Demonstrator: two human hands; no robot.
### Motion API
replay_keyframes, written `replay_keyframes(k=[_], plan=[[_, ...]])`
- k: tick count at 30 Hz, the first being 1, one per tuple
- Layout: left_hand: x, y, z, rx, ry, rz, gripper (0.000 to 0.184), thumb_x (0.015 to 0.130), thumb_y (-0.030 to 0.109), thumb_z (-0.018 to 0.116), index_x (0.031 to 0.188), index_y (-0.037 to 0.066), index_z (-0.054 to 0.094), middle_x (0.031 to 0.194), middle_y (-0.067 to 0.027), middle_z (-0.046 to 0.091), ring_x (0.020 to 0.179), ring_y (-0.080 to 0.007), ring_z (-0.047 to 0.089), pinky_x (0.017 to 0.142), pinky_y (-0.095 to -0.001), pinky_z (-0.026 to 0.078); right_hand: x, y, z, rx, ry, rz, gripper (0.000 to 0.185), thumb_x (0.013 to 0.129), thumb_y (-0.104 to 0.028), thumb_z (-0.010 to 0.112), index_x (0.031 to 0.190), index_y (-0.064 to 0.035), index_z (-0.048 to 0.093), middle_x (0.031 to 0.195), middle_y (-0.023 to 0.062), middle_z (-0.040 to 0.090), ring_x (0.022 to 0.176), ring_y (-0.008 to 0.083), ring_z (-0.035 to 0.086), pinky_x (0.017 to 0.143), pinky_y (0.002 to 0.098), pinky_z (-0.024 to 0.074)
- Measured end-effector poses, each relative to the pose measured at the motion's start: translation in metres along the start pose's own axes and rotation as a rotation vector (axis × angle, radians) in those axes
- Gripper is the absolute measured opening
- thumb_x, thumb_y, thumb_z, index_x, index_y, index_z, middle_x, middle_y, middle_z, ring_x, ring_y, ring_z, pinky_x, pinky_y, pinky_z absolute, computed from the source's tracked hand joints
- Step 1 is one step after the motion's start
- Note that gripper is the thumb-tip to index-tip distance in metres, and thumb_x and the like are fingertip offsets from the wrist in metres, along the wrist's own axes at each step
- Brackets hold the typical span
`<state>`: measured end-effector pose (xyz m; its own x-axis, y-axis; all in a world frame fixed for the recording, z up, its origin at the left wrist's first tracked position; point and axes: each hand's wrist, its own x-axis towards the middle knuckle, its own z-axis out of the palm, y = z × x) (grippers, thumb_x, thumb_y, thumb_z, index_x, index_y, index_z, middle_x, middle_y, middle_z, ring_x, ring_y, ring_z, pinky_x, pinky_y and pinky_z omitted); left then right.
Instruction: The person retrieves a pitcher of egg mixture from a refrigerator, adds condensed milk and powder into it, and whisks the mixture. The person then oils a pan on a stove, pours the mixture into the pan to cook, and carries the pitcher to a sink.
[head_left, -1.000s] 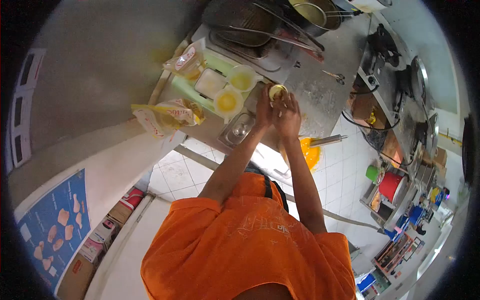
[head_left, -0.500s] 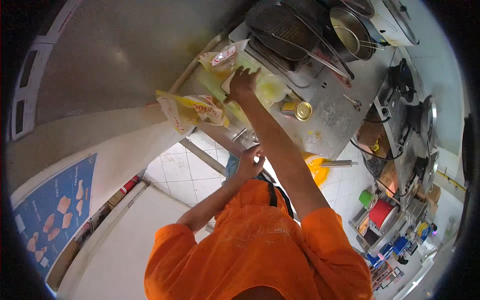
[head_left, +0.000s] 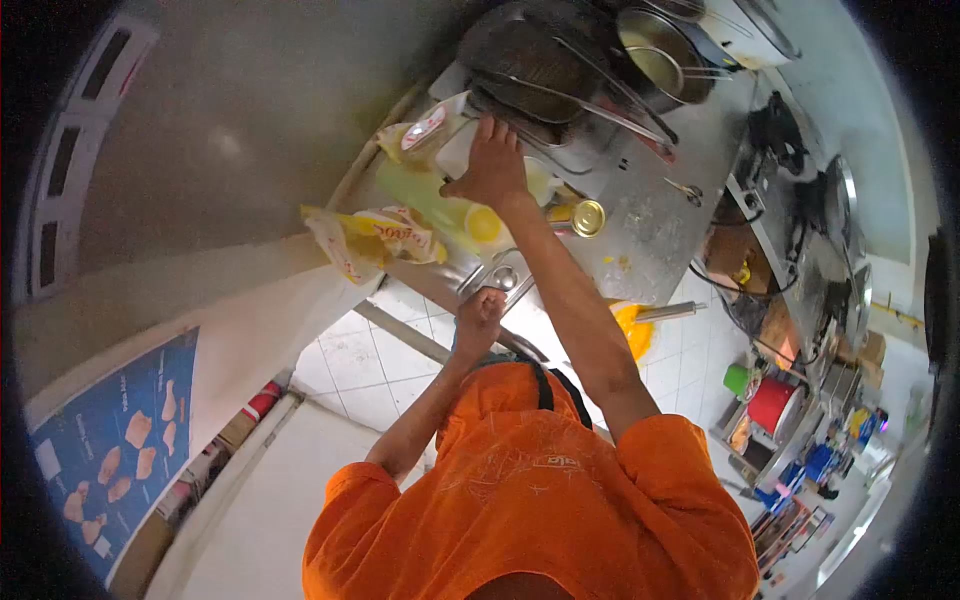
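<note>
My right hand [head_left: 490, 170] reaches across the counter, fingers forward and thumb out to the side, over a white flat item [head_left: 457, 150]. Partly behind that hand is a translucent pale container [head_left: 541, 180]. A round yellow item [head_left: 484, 224] rests on the pale green board [head_left: 405, 184], left of my right forearm. Beyond the forearm lies a gold can [head_left: 588, 218]. Low at the counter's front edge, my left hand [head_left: 482, 312] is closed beside a shiny metal piece with a round hollow [head_left: 503, 278]; what its fingers hold, if anything, is hidden.
Two yellow-and-white printed bags [head_left: 385, 236] lie along the counter's wall side. A dark pan [head_left: 535, 70], tongs [head_left: 620, 115] and a pot with a strainer [head_left: 665, 65] stand at the back. Scissors [head_left: 690, 192] lie right. Orange-yellow contents with a metal-handled tool [head_left: 670, 312] show below the counter.
My right hand has shifted forward, its fingers drawn closer together. My left hand has changed from a loose pinch to a more closed shape. The round yellow item now shows. The view has shifted slightly.
</note>
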<state>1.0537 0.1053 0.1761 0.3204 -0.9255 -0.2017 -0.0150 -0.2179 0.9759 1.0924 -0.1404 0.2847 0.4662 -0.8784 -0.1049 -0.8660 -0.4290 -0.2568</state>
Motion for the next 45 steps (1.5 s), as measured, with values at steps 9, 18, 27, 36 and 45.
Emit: replay_keyframes(k=[9, 18, 27, 36, 45], plan=[[-0.010, 0.003, 0.002, -0.359, -0.056, -0.204, 0.011, 0.091, 0.006, 0.055, 0.099, 0.002, 0.061, 0.080, -0.0044, 0.063, 0.074, -0.0121, 0.060, 0.071, -0.0262, 0.050, -0.150, 0.049, -0.088, 0.184, 0.040, 0.026, 0.117, 0.051, -0.040, 0.089, 0.138, 0.0064, 0.027, 0.127, 0.0283, 0.043, 0.119, 0.0454, 0.043, 0.104, 0.0490, 0.0363], [-0.060, -0.041, -0.004, -0.482, -0.386, -0.689, 0.027, 0.090, 0.015, 0.054, 0.113, 0.001, 0.057, 0.099, -0.0089, 0.065, 0.091, -0.0185, 0.063, 0.082, -0.0312, 0.053, -0.286, 0.103, 0.085, -0.029, -0.262, 0.237, 0.127, 0.048, -0.049, 0.090, 0.142, 0.0060, 0.024, 0.127, 0.0271, 0.047, 0.118, 0.0421, 0.050, 0.101, 0.0481, 0.0419], [-0.069, -0.072, 0.009, -0.590, -0.341, -0.443, 0.020, 0.094, 0.014, 0.057, 0.109, 0.002, 0.058, 0.103, -0.0069, 0.062, 0.099, -0.0186, 0.060, 0.093, -0.0348, 0.050, -0.268, 0.165, 0.144, 0.365, -0.371, 0.218, 0.063, 0.080, -0.028, 0.060, 0.134, 0.0018, 0.046, 0.126, 0.0303, 0.055, 0.117, 0.0463, 0.054, 0.100, 0.0498, 0.0446], [-0.070, -0.090, 0.020, -0.441, -0.195, -0.290, 0.010, 0.092, 0.013, 0.068, 0.099, 0.008, 0.062, 0.096, -0.0011, 0.064, 0.088, -0.0129, 0.061, 0.082, -0.0305, 0.053, -0.241, 0.190, 0.176, 0.067, -0.097, 0.158, 0.028, 0.076, -0.018, 0.056, 0.097, -0.0053, 0.070, 0.106, 0.0220, 0.067, 0.105, 0.0389, 0.062, 0.097, 0.0453, 0.0488], [-0.068, -0.084, 0.029, -0.286, -0.098, -0.146, 0.023, 0.087, 0.011, 0.074, 0.098, 0.005, 0.055, 0.093, -0.0045, 0.062, 0.080, -0.0109, 0.059, 0.068, -0.0254, 0.049, -0.246, 0.182, 0.154, -0.083, -0.040, 0.188, 0.017, 0.072, -0.013, 0.064, 0.084, -0.0064, 0.073, 0.102, 0.0168, 0.068, 0.102, 0.0361, 0.064, 0.088, 0.0429, 0.0527]])
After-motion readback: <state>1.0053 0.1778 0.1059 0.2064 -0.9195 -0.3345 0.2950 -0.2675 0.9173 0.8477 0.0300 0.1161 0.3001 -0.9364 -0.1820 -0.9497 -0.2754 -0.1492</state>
